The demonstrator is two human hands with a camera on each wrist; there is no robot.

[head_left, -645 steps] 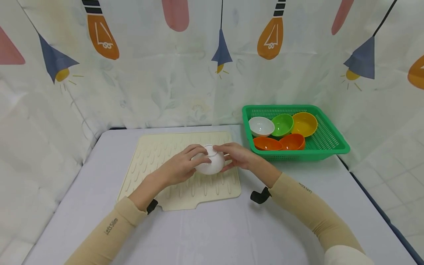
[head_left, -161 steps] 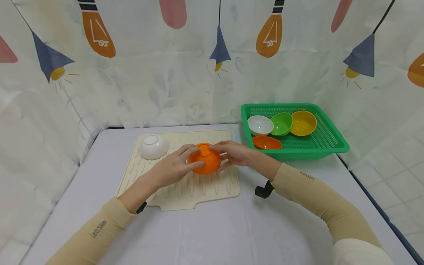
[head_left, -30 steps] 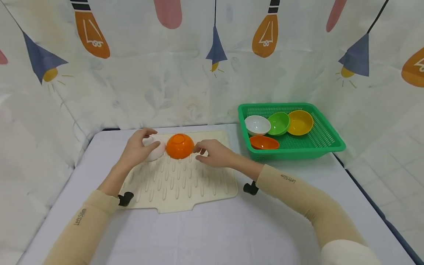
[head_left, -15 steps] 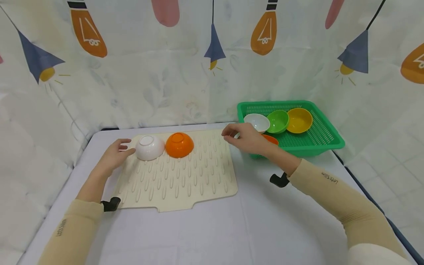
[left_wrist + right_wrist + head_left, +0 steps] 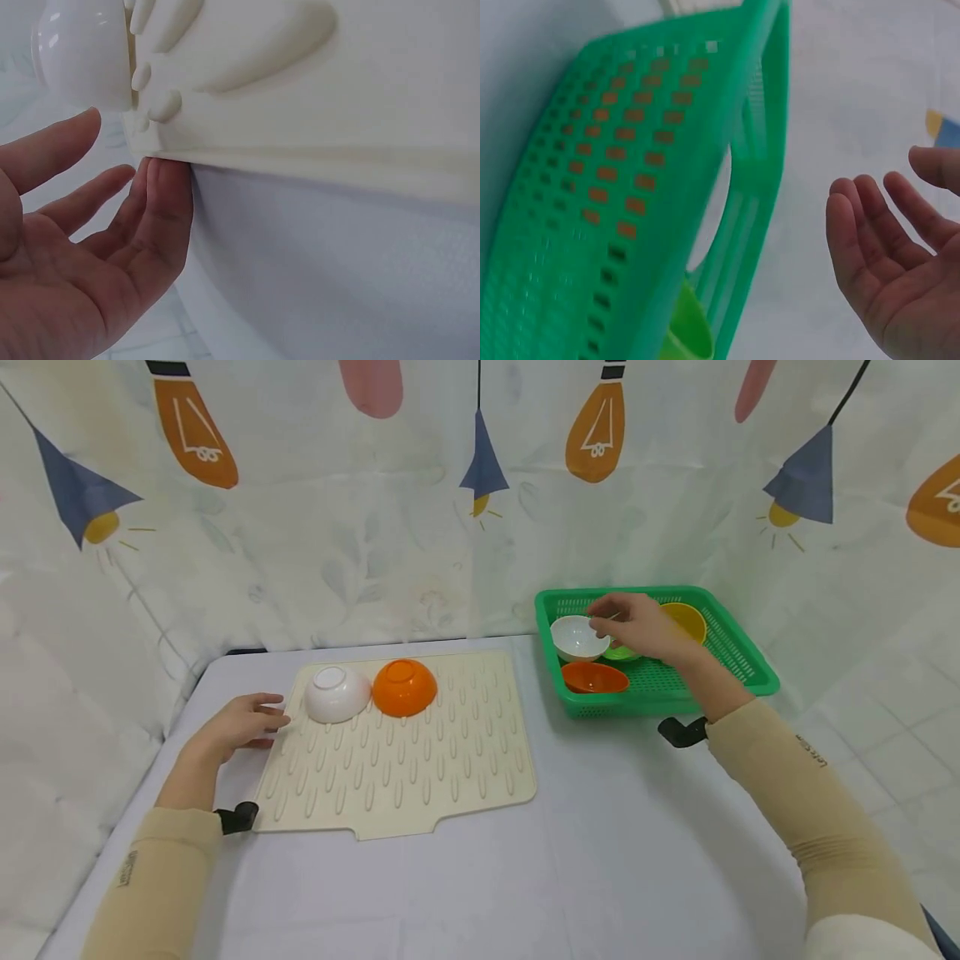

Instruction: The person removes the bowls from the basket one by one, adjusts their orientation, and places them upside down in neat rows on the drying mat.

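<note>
My right hand [image 5: 637, 625] hovers over the green basket [image 5: 652, 150], fingers relaxed and holding nothing. Under and around it in the basket are a white bowl [image 5: 576, 639], a mostly hidden green bowl [image 5: 621, 652], a yellow bowl [image 5: 686, 621] and an orange bowl [image 5: 595, 677]. My left hand [image 5: 243, 722] is at the left edge of the cream ridged mat [image 5: 405, 768], fingertips right at that edge in the left wrist view. On the mat's far left part, a white bowl [image 5: 337, 695] and an orange bowl [image 5: 405, 687] sit upside down side by side.
A white cloth covers the table [image 5: 480, 893]. Behind it hangs a curtain [image 5: 315, 527] printed with lamps and bulbs. The basket stands at the back right, its raised rim close below the right hand. Black wrist mounts [image 5: 682, 732] stick out beside both sleeves.
My right hand has left the overturned orange bowl and moved right, over the basket. My left hand has withdrawn from the overturned white bowl, left and toward me, to the mat's edge.
</note>
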